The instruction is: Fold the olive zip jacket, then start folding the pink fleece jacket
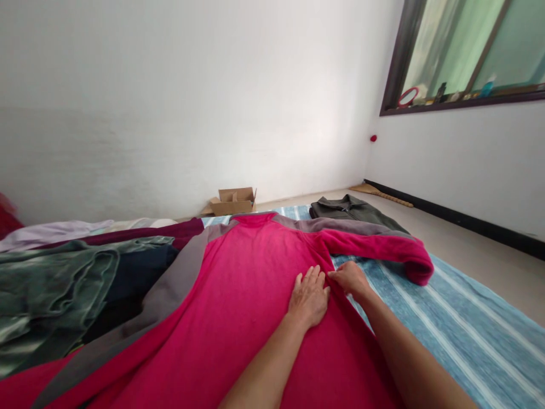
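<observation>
A pink jacket (247, 289) with grey shoulder and sleeve panels lies spread out, its collar at the far end. My left hand (310, 295) rests flat on its body, right of the middle, fingers stretched out. Just beside it, my right hand (349, 279) pinches the jacket's right side edge below the armpit. The right sleeve (383, 245) reaches out to the right, its cuff end bent toward me. The left sleeve (102, 346) runs down toward the lower left corner.
Blue striped bedding (451, 318) lies beneath. A folded dark green collared garment (353, 207) sits beyond the right sleeve. Heaped clothes, including green trousers (59, 284), lie at the left. A cardboard box (233, 200) stands by the back wall. A window (464, 57) is at the upper right.
</observation>
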`<move>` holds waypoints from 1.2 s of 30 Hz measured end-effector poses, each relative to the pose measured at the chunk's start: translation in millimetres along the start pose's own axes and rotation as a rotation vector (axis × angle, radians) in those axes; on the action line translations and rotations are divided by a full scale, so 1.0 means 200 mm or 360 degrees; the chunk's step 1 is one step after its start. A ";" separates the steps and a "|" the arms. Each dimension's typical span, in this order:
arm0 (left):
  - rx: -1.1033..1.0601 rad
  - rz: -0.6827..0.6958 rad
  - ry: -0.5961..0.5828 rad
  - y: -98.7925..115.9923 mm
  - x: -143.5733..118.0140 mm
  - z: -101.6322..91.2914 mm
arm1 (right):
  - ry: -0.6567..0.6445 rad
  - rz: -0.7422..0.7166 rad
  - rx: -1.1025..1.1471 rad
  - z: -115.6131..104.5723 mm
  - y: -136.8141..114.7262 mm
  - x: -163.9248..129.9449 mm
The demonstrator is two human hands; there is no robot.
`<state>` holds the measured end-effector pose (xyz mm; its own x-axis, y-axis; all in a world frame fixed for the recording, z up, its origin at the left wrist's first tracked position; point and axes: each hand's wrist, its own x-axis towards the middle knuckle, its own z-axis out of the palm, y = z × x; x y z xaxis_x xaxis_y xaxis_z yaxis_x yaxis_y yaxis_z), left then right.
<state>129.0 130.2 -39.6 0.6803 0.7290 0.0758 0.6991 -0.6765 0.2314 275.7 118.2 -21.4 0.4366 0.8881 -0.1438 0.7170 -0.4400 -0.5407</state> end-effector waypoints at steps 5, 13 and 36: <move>0.0009 -0.0030 0.0039 0.00 0.00 0.02 | 0.0100 0.0057 0.0032 0.04 -0.01 0.06; -0.0045 -0.0054 0.0041 0.02 -0.02 0.02 | 0.0200 0.0005 -0.0185 0.09 0.02 -0.01; 0.0031 -0.0048 0.0055 0.01 0.00 0.02 | 0.0191 -0.0052 -0.0301 0.04 0.02 -0.04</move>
<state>132.0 127.9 -42.9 0.6510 0.7521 0.1025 0.7236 -0.6557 0.2153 271.1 110.6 -30.0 0.4652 0.8849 -0.0230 0.8159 -0.4387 -0.3765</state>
